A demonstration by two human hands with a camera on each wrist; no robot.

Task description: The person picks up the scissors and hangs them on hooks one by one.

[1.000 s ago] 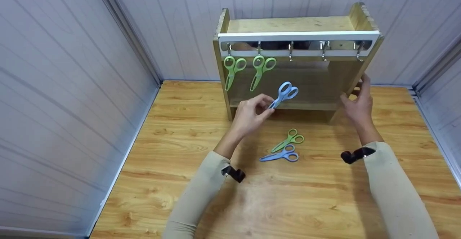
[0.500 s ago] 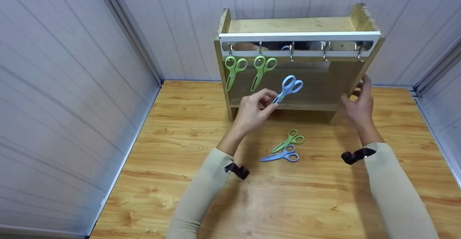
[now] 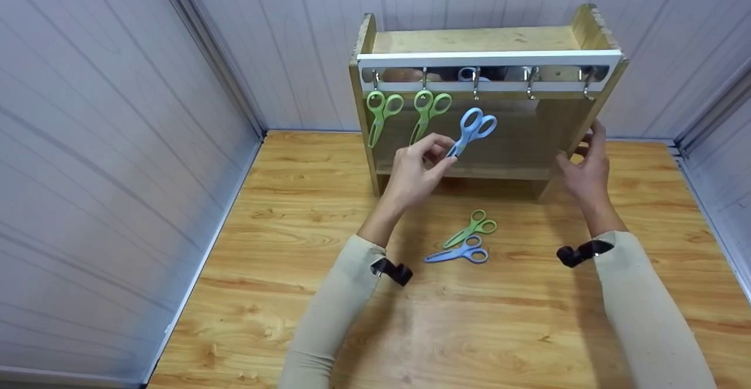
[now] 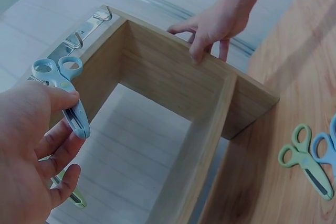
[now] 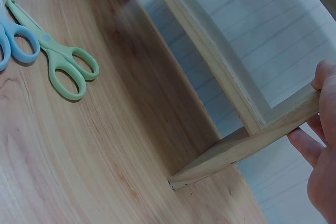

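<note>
Left hand (image 3: pixel 413 169) pinches one blue scissors (image 3: pixel 472 128); right hand (image 3: pixel 581 169) grips the rack (image 3: pixel 487 40); two green scissors (image 3: pixel 381 110) hang; two more lie on the surface (image 3: pixel 264 248).

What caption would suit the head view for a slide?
Left hand lifts blue scissors toward a rack hook; right hand grips the wooden rack.

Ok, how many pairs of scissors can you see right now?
5. Two green pairs hang on the rack's left hooks, the left hand holds a blue pair up, and a green pair and a blue pair lie on the table. None seem hidden.
</note>
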